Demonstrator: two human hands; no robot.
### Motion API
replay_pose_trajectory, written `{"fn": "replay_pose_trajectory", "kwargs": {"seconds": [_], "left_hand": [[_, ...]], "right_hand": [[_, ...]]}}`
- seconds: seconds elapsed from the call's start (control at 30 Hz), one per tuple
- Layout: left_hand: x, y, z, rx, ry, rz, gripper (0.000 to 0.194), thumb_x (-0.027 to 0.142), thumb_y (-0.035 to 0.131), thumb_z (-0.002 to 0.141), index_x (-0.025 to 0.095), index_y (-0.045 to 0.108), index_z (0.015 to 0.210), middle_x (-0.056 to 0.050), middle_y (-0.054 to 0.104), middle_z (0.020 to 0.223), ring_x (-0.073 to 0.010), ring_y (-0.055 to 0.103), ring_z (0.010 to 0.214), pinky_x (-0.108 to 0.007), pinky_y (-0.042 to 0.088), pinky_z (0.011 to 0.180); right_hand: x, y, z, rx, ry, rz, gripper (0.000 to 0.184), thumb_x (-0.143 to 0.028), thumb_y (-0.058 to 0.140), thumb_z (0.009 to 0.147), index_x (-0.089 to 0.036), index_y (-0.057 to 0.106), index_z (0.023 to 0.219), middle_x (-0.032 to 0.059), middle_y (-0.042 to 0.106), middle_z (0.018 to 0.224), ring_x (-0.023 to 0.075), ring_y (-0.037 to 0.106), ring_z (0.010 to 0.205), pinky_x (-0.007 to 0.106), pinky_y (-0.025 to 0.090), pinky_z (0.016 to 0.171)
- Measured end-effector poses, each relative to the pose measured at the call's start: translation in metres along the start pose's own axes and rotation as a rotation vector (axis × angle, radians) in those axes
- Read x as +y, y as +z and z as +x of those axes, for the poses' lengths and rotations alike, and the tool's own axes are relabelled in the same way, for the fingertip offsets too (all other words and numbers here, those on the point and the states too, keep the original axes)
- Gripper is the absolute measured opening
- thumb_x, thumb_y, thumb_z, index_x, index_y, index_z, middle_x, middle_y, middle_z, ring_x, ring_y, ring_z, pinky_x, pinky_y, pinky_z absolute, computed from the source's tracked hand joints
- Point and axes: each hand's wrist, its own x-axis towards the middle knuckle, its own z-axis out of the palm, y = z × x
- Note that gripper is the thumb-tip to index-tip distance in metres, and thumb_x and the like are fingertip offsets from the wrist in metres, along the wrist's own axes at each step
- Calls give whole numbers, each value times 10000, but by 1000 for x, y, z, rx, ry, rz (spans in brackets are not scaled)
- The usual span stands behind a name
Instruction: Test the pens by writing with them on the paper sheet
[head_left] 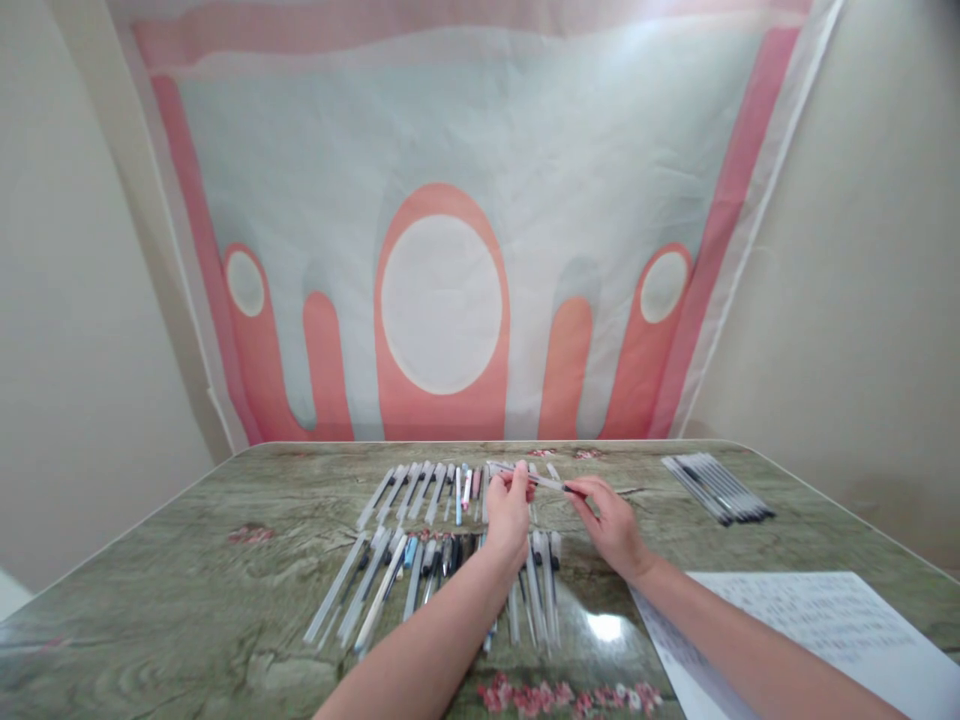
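Observation:
My left hand (508, 510) and my right hand (611, 520) hold one thin clear pen (546, 482) between them, a little above the table. The left fingers pinch its left end, the right fingers pinch its dark right tip. Under the hands lie two rows of pens: a far row (427, 490) of clear and coloured pens, and a near row (405, 580) of clear pens with dark caps. My left forearm covers part of the near row.
A green wood-pattern tablecloth (225, 590) with pink flowers covers the table. A bundle of dark refills (716, 487) lies at the far right. A sheet of printed paper (810, 625) lies at the near right. A pink and pale blue cloth (442, 230) hangs behind.

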Motion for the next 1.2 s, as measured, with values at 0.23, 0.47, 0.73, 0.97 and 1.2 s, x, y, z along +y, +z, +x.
{"fn": "replay_pose_trajectory", "kwargs": {"seconds": [0.23,0.47,0.73,0.97,1.2], "left_hand": [[-2,5,-5,-105,-19,-115,305,395,619,671,121,512,751,-66,620,762,-106,538,625,-243,407,639],[-1,5,-1,-53,-109,-243,223,324,594,717,132,506,790,-56,623,814,-73,528,612,-218,407,648],[-2,4,-3,-88,-118,-231,197,282,587,731,128,500,819,-59,621,827,-69,521,604,-216,407,648],[-3,4,-1,-74,-150,-263,160,269,568,749,135,498,801,-55,615,831,-64,520,598,-206,406,636],[-3,5,-3,-93,-160,-241,163,263,586,738,130,516,801,-56,621,819,-74,525,605,-218,413,650]], "right_hand": [[-7,0,2,-99,363,79,401,-441,335,860,-187,535,622,20,543,576,146,516,573,264,413,591],[-2,4,3,-107,547,371,398,-484,323,845,-163,548,778,29,569,663,147,523,587,244,418,511],[-2,4,3,-151,428,202,333,-431,357,850,-181,518,701,-1,531,619,134,498,586,250,401,581],[0,6,2,-165,528,350,338,-473,357,837,-183,524,793,-1,552,648,135,512,564,237,402,503],[-1,4,3,-204,553,339,454,-496,295,847,-184,503,592,-7,519,522,135,495,509,253,401,529]]}}
